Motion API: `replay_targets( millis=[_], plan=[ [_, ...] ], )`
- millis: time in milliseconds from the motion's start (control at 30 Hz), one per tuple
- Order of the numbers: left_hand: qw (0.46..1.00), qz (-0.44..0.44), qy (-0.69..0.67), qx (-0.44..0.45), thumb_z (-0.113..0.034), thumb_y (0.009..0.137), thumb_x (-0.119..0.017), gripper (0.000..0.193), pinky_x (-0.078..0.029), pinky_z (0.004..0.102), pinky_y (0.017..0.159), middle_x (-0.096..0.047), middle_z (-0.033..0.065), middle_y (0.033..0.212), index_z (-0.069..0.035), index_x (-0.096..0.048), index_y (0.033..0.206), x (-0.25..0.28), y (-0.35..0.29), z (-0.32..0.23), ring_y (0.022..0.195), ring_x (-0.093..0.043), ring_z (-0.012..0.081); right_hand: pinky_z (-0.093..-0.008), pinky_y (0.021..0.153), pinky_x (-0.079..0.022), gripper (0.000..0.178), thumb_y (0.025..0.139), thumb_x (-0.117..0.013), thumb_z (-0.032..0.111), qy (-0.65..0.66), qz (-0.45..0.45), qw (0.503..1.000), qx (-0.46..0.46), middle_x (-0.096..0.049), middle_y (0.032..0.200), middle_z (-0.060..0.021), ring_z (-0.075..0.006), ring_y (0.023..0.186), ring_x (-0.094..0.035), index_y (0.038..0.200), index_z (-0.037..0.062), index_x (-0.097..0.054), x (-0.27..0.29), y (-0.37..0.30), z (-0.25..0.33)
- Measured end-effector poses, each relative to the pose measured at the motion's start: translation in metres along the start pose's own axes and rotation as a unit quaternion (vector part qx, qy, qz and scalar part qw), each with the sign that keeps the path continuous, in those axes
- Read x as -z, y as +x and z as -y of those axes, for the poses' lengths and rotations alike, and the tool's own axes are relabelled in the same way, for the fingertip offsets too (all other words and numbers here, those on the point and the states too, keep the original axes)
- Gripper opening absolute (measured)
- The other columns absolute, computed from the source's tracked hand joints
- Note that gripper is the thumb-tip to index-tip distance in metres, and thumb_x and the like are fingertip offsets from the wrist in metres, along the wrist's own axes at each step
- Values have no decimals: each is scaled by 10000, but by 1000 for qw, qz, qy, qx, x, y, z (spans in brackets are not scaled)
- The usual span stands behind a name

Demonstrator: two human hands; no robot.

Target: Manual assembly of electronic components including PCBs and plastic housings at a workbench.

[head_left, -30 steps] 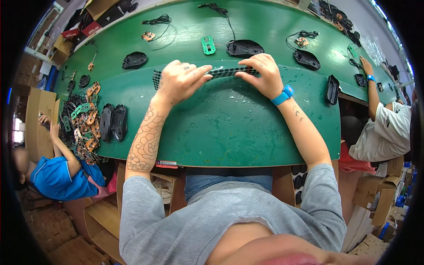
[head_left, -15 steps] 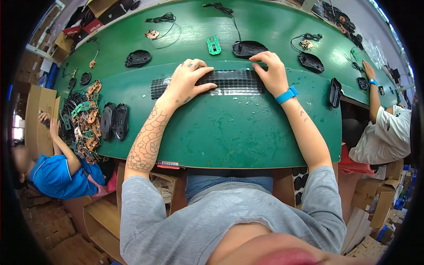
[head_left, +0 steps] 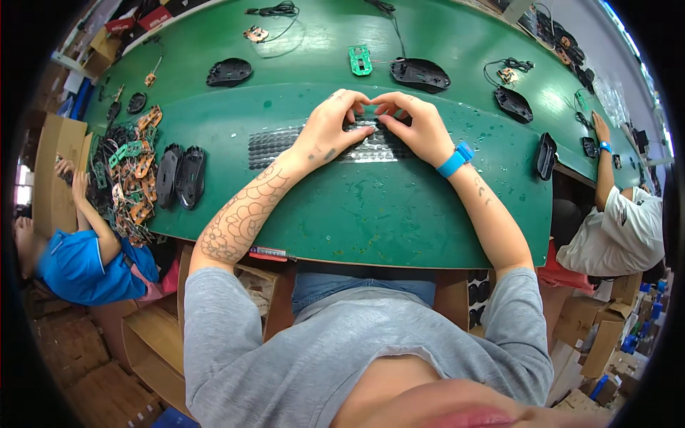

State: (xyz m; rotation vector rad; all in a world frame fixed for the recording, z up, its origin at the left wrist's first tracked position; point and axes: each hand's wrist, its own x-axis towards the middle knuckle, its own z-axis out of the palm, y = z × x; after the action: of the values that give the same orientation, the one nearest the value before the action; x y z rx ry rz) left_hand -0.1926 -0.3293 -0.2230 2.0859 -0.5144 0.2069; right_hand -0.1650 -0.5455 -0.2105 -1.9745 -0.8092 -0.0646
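Note:
Over a clear sheet of round black stick-on pads (head_left: 270, 148), my left hand (head_left: 332, 128) and my right hand (head_left: 421, 130) have come together. Their index fingertips almost touch above the sheet's upper part. My left fingers are bent, the thumb lying low across the pads. On my right hand, the thumb and fingers close in a pinch. Whatever sits between the fingertips is too small or hidden to make out. Beyond the hands lie a green circuit board (head_left: 360, 60) and a black mouse shell (head_left: 421, 75) with a cable.
More mouse shells (head_left: 229, 72) and cabled boards (head_left: 509, 75) sit along the far side of the green table (head_left: 335, 228). A heap of circuit boards (head_left: 135, 167) and two black shells (head_left: 180, 175) are on the left. Co-workers sit left and right. A red-and-white knife-like tool (head_left: 270, 253) lies at the near edge.
Both hands have moved inward and met over the sheet's middle. Their fingers, spread apart before, are now bent together. The whole view has shifted slightly.

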Motion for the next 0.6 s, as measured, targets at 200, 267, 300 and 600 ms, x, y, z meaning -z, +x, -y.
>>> replay_targets(
  millis=[200,267,300,600],
  plan=[
    [994,-65,-89,9,23,800,-615,273,-475,243,696,-620,58,978,-30,-654,1065,0,-1,3,762,-551,127,-260,692,-502,430,832,-682,-31,-8,33,999,-32,-715,921,-41,-131,753,-626,1241,85,-619,-8,2,2],
    [987,-90,-123,40,15,815,-584,257,-475,230,708,-631,53,958,-25,-657,1058,-2,1,1,780,-565,122,-315,723,-525,409,790,-695,-17,-41,14,999,-15,-694,889,-55,-201,768,-650,1182,80,-630,-11,-4,-2],
    [984,-96,-140,45,8,823,-580,250,-475,226,714,-639,52,956,-22,-659,1059,-3,1,4,789,-570,119,-315,720,-523,389,786,-701,-18,-56,-2,998,-5,-690,880,-57,-205,765,-649,1157,77,-631,-15,-2,-2],
    [956,-103,-265,71,11,861,-540,252,-483,229,757,-665,66,972,-6,-660,1082,2,1,13,826,-582,117,-329,689,-515,331,768,-705,-29,-56,22,998,-15,-677,850,-56,-207,734,-636,1069,74,-611,-40,23,10]
  ],
)
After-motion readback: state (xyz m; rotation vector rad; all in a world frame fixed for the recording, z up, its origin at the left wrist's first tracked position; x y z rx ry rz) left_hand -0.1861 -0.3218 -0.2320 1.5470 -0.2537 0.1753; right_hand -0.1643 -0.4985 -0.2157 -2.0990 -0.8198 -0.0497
